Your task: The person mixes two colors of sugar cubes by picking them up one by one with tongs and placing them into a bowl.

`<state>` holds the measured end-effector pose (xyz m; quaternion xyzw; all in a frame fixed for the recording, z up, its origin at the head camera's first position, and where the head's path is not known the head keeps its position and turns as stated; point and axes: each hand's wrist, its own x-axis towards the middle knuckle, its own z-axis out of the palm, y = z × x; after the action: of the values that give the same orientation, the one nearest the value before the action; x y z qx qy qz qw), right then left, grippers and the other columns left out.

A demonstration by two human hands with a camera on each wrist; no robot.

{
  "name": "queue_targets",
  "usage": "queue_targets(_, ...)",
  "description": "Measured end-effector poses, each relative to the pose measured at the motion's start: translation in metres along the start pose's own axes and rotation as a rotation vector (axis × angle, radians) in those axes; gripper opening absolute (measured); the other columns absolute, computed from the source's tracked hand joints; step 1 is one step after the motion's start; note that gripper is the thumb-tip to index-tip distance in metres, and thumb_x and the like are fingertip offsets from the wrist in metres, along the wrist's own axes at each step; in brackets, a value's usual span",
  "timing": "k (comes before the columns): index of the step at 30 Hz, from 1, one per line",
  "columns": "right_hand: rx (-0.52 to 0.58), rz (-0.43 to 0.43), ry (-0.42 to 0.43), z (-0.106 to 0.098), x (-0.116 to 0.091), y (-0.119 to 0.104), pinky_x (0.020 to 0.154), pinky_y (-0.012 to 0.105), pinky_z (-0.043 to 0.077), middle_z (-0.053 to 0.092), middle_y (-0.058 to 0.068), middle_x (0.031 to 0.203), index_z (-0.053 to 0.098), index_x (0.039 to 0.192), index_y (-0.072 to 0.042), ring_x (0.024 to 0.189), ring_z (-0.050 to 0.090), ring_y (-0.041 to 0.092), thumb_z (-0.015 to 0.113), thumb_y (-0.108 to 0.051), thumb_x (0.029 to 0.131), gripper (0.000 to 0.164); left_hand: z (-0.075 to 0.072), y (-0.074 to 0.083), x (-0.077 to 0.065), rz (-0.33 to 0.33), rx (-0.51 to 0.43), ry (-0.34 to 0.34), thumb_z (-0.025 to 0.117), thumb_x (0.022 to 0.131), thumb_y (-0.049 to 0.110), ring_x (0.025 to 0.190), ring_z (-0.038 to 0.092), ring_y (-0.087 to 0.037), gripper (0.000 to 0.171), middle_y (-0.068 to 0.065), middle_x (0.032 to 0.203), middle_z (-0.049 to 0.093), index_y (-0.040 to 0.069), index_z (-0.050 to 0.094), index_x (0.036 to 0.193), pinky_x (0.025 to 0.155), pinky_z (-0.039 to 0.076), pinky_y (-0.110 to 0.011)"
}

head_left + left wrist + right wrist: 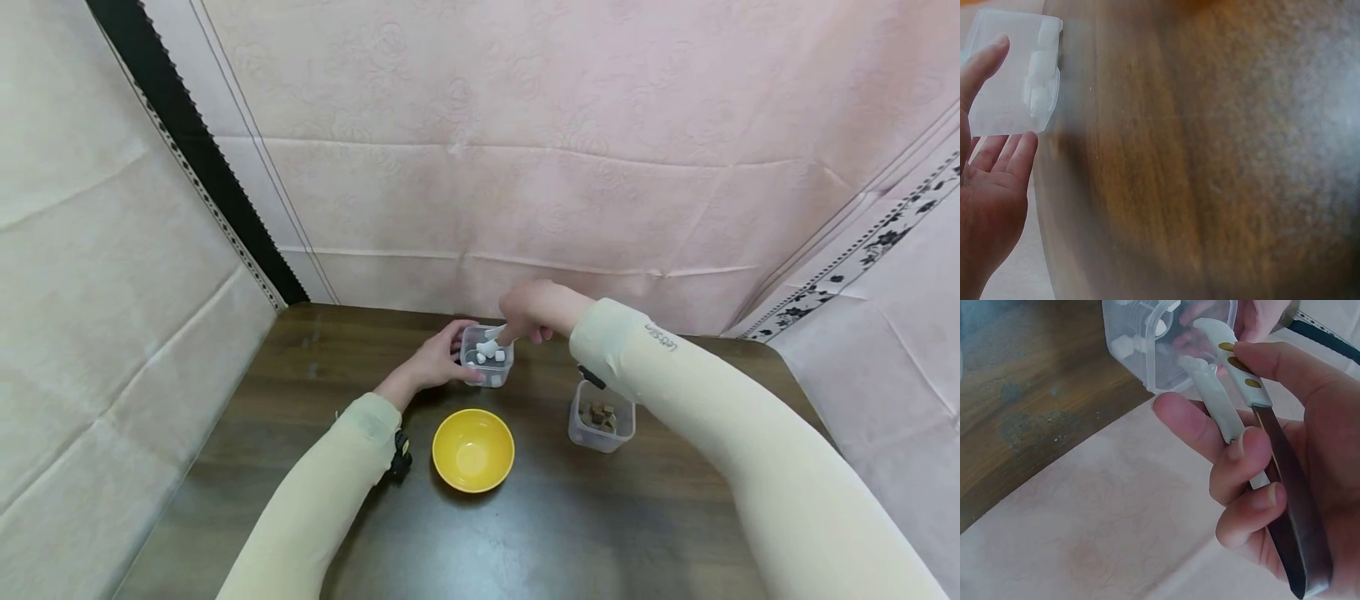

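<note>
My left hand (435, 360) steadies a small clear plastic container (1004, 87), its thumb on one side and its fingers on the other. Several small white cubes (500, 356) lie inside. From the far right my right hand (534, 307) reaches over this container. It holds a pair of tongs (1294, 506) with dark brown handles and white tips, the thumb on one arm and curled fingers round the other. In the right wrist view the tips stand apart at the container's mouth, and no cube shows clearly between them.
A yellow bowl (473, 451) stands on the dark wooden table (360, 342), nearer than the container. To the right, below my right forearm, is a second clear container (588, 435) with several brown cubes (601, 416). Pale cloth hangs behind the table and at both sides.
</note>
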<state>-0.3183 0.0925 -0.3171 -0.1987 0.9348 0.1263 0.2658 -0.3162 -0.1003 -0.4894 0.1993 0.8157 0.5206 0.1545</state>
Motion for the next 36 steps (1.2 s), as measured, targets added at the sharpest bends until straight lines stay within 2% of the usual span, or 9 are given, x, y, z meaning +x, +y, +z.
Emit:
queue_targets(9, 0.011, 0.033, 0.004, 0.001, 0.004, -0.015, 0.055, 0.027, 0.050, 0.066, 0.001, 0.073, 0.072, 0.084, -0.013, 0.057, 0.060, 0.015, 0.073, -0.044, 0.098, 0.034, 0.000, -0.004, 0.003, -0.011, 0.000, 0.003, 0.094, 0.083, 0.010, 0.143, 0.052, -0.031, 0.093, -0.014, 0.158, 0.049, 0.015, 0.040, 0.159, 0.118, 0.046, -0.044)
queue_targets(13, 0.033, 0.047, 0.011, 0.000, 0.004, -0.021, 0.056, 0.027, 0.049, 0.065, 0.000, 0.081, 0.077, 0.095, -0.011, 0.057, 0.060, 0.014, 0.072, -0.039, 0.099, 0.029, 0.000, -0.005, 0.003, 0.002, -0.023, 0.001, 0.093, 0.083, 0.007, 0.143, 0.053, -0.032, 0.093, -0.015, 0.157, 0.051, 0.013, 0.040, 0.158, 0.118, 0.046, -0.044)
queue_targets(17, 0.021, 0.053, -0.002, -0.002, 0.008, -0.026, 0.058, 0.026, 0.052, 0.069, 0.003, 0.092, 0.080, 0.110, -0.009, 0.055, 0.061, 0.012, 0.071, -0.038, 0.099, 0.032, 0.001, -0.004, 0.002, 0.007, -0.042, 0.001, 0.093, 0.083, 0.006, 0.143, 0.053, -0.033, 0.091, -0.016, 0.156, 0.051, 0.012, 0.040, 0.157, 0.119, 0.045, -0.046)
queue_targets(23, -0.026, 0.071, -0.039, -0.004, 0.019, -0.030, 0.062, 0.027, 0.053, 0.071, 0.003, 0.100, 0.076, 0.103, -0.012, 0.058, 0.065, 0.012, 0.068, -0.034, 0.098, 0.024, 0.000, -0.001, 0.001, 0.000, -0.033, 0.003, 0.092, 0.084, 0.007, 0.144, 0.052, -0.033, 0.090, -0.015, 0.157, 0.051, 0.012, 0.040, 0.157, 0.119, 0.045, -0.046)
queue_targets(31, -0.045, 0.083, -0.105, -0.007, 0.027, -0.037, 0.067, 0.027, 0.056, 0.069, 0.002, 0.110, 0.076, 0.117, -0.013, 0.072, 0.070, 0.014, 0.066, -0.035, 0.100, 0.030, 0.000, -0.001, 0.001, 0.009, -0.033, -0.005, 0.092, 0.084, 0.006, 0.143, 0.053, -0.033, 0.091, -0.016, 0.157, 0.051, 0.010, 0.038, 0.158, 0.119, 0.045, -0.046)
queue_targets(36, -0.055, 0.088, -0.124, -0.008, 0.031, -0.041, 0.066, 0.026, 0.055, 0.069, 0.002, 0.109, 0.076, 0.111, -0.014, 0.076, 0.069, 0.013, 0.065, -0.032, 0.100, 0.024, 0.000, 0.000, -0.001, 0.008, -0.027, -0.003, 0.091, 0.084, 0.005, 0.142, 0.054, -0.032, 0.090, -0.016, 0.156, 0.052, 0.012, 0.039, 0.157, 0.119, 0.046, -0.046)
